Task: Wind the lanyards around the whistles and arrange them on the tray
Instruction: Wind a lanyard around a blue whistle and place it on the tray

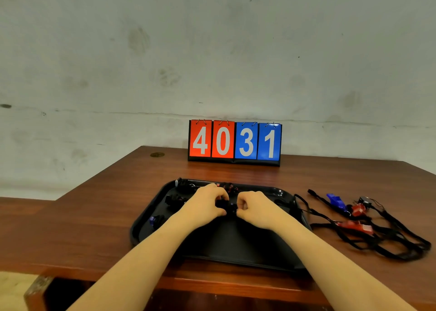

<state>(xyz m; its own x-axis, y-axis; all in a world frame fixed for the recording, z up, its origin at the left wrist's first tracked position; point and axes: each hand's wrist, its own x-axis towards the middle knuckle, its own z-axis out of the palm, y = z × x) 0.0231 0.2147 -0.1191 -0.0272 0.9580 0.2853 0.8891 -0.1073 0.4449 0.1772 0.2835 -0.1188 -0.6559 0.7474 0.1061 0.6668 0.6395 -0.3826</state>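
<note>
A scuffed grey wall backs a brown wooden surface (99, 218), where a flip scoreboard (234, 142) reading 4031 stands behind a black tray (141, 226). Over the middle of the tray, the left hand (205, 207) and right hand (256, 209) meet around one small dark whistle (227, 205) with its lanyard. Both hands have a narrow grip, fingers curled in and pinching the bundle between them.

Wound bundles (175, 201) lie on the tray's far and left parts. To the right of the tray, a blue whistle (336, 201) and red whistles (358, 209) lie on the surface amid loose black lanyards (401, 237).

The whistles look light, hard and probably slick, so the body is the place to pinch. The cords are soft and limp, likely to slip off unless kept taut and the end tucked.

The fingers hide most of the held whistle, so how far it is wound cannot be judged. Black cord on the black tray is hard to tell apart, and the count of finished bundles is unclear.
</note>
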